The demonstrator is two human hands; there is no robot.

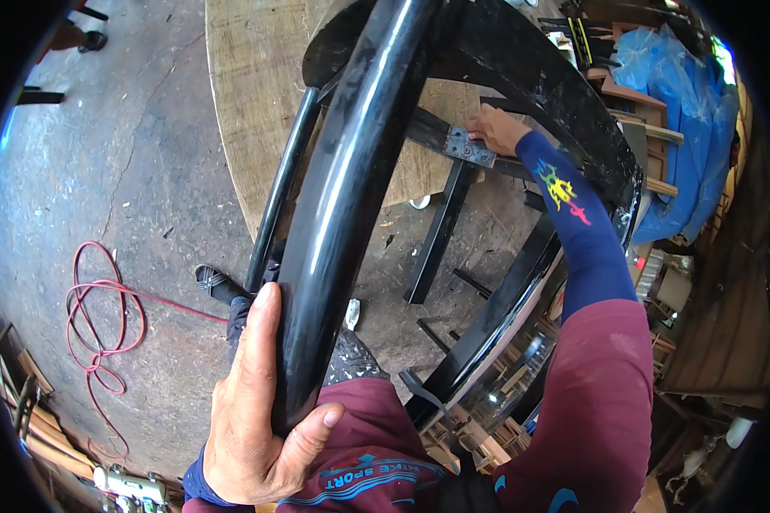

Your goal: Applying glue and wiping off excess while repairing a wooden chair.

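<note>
A large black furniture frame fills the middle, with a thick, glossy curved rail (351, 171) running from the top toward me. My left hand (257, 410) grips the rail's near end, the thumb on one side and a finger along the other. Farther off to the right, my right hand (498, 130) bends over a metal plate (470, 149) with holes, set on a black crossbar (426, 128). Its fingers are closed at the plate's edge; whatever they pinch, if anything, is too small to make out. A straight black leg (441, 235) extends below the plate.
A pale wooden tabletop (239, 111) lies beneath the frame. On the concrete floor at left is a tangled red hose (120, 286). Blue plastic sheeting (672, 128) covers wooden parts at right. A white and green device (128, 487) sits at lower left. A shoe (218, 282) shows beside the rail.
</note>
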